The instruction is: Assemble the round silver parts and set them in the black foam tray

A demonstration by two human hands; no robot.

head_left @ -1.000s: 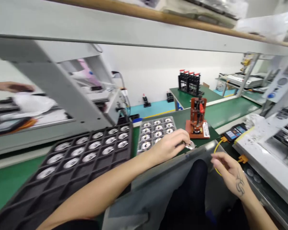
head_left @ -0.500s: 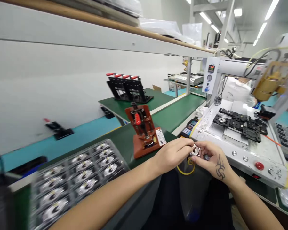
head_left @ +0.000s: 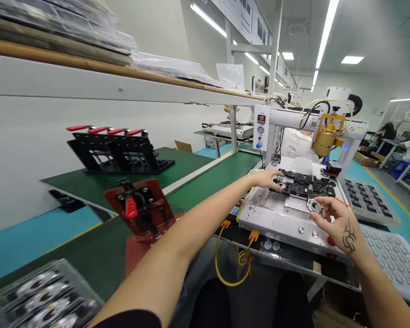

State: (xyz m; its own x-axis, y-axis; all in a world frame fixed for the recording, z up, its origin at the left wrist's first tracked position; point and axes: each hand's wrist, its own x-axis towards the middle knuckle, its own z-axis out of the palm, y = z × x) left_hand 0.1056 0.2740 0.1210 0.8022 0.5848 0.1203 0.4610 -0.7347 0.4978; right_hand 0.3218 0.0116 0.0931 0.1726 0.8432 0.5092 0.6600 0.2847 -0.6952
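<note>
My left hand (head_left: 267, 179) reaches over the white machine's bed, with thumb and fingers apart at the left end of the black fixture blocks (head_left: 299, 187). A small silver part (head_left: 283, 186) sits in the block beside those fingertips; whether they touch it I cannot tell. In front of the fixture, my right hand (head_left: 338, 223) pinches a round silver metal part (head_left: 313, 206) with a hole in its middle, tilted toward me. The dispensing head with its brass-coloured cylinder (head_left: 324, 141) hangs above and behind the blocks.
A red-brown toggle clamp jig (head_left: 145, 209) and a tray of silver parts (head_left: 44, 296) are at left. Black fixtures with red handles (head_left: 116, 150) stand farther back. Yellow cable (head_left: 222, 273) loops below the machine's edge. Plastic trays (head_left: 389, 255) lie at right. Someone in white is behind the machine.
My hands have parted and moved forward from my lap to the machine. The left has let go of the round part and reached the fixture; the right still holds it. The view has swung right.
</note>
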